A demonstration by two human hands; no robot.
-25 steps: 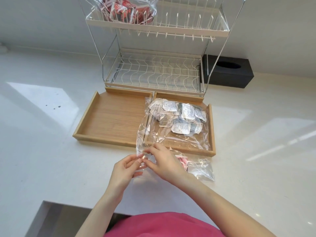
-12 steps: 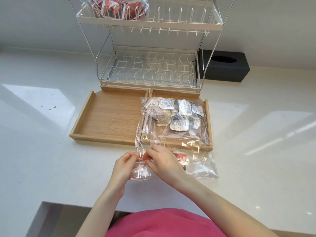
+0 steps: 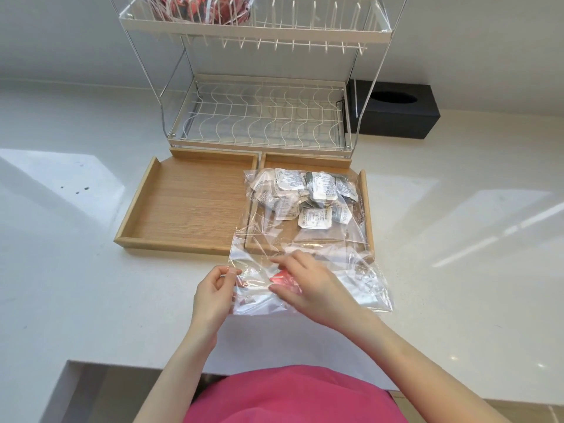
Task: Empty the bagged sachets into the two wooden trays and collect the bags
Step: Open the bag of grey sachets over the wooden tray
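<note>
1. Nearest me, my left hand (image 3: 213,293) pinches the clear bag's (image 3: 305,239) near-left corner; my right hand (image 3: 308,286) rests spread on its mouth.
2. Beyond my fingers, the bag runs lengthwise away into the right wooden tray (image 3: 364,196).
3. Farthest, the white sachets (image 3: 305,193) sit bunched at its closed end.

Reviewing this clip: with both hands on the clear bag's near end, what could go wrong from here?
1. The clear bag lies partly over the left tray; once opened, the white sachets may spill across both trays.
2. The left hand pinches only a corner, so the slippery film might slip free.
3. The right hand rests over a second bag beneath; it may get dragged along.
</note>
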